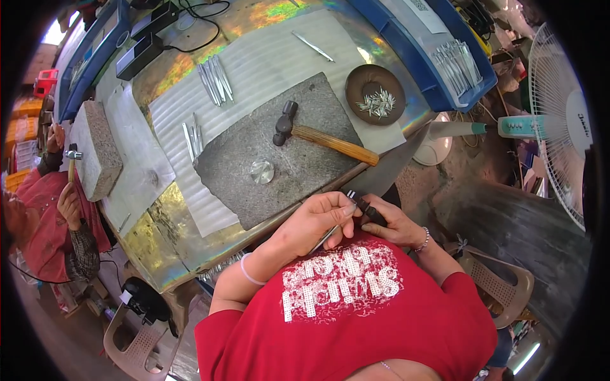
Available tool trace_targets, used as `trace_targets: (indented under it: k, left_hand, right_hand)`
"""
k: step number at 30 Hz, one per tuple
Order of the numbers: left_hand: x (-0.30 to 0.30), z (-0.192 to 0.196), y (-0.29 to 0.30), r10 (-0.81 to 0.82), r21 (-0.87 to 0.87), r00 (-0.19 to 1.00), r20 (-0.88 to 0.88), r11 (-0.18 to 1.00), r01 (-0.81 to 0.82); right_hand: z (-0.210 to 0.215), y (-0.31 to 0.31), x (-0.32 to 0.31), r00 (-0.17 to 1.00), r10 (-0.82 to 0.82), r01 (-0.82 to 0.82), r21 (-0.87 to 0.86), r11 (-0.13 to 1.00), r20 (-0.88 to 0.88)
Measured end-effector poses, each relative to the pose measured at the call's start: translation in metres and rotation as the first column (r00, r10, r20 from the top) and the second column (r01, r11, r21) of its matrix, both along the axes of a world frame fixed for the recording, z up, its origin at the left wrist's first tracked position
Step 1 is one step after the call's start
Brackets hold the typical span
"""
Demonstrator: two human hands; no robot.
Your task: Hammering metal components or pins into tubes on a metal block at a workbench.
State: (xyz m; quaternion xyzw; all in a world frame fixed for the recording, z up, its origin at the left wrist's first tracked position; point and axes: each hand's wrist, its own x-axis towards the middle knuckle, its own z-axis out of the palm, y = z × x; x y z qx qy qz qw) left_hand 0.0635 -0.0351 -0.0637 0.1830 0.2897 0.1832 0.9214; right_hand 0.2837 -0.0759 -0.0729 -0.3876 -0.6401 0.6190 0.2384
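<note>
L hand [321, 219] pinching thin metal strip [330, 233], R hand [391, 222] gripping big knife [381, 178] handle — imo keep blade angled away w/ short strokes.

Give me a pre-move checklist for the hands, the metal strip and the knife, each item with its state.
1. Left hand pinches the thin metal strip: ok.
2. Right hand grips the knife handle: ok.
3. Knife blade points away from the body: ok.
4. Blade edge clear of the left fingers: cannot tell.
5. Hammer lies at rest on the stone slab, within view: ok.
6. Brown dish of small metal pieces sits upright: ok.
</note>
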Motion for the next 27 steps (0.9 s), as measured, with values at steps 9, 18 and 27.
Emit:
trace_targets:
  k: [9,18,27]
  left_hand:
    - [0.005,-0.013,-0.004,-0.027,0.004,0.996,-0.082,1.0,0.027]
    - [0.008,-0.018,-0.008,-0.054,0.046,0.995,-0.086,0.997,0.058]
    - [0.009,-0.023,-0.007,-0.071,0.016,0.994,-0.083,0.997,0.072]
  right_hand:
    - [-0.019,-0.025,-0.002,0.984,-0.175,0.181,-0.227,0.957,0.042]
    - [-0.025,-0.026,0.001,0.99,-0.113,0.118,-0.059,0.991,0.089]
    - [-0.028,-0.041,-0.007,0.952,-0.222,0.276,-0.277,0.92,0.213]
